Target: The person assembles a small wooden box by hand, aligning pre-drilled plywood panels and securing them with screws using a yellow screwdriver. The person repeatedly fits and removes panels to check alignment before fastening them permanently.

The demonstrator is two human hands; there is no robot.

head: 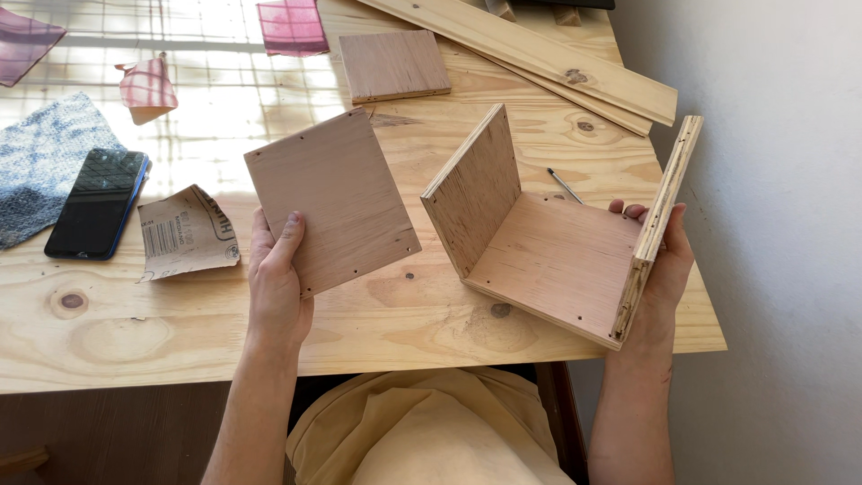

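Head view: left hand (277, 278) grips plywood panel (332, 202); right hand (664, 260) grips U-shaped assembly (548, 251).

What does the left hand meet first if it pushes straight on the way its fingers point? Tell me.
Likely the square plywood panel lying flat farther up the table; the left hand already grips a loose plywood panel. Depth is uncertain.

The place looked like a small home woodworking corner. A bare pine worktable (180, 332) stood against a plain white wall (772, 224), patterned by gridded sunlight. On it lay long pine boards (539, 54), a cut plywood square (395, 65), torn sandpaper pieces (184, 233) and a half-built three-sided plywood box (548, 251). A phone (97, 203) and cloth (40, 153) perhaps suggested a domestic room.
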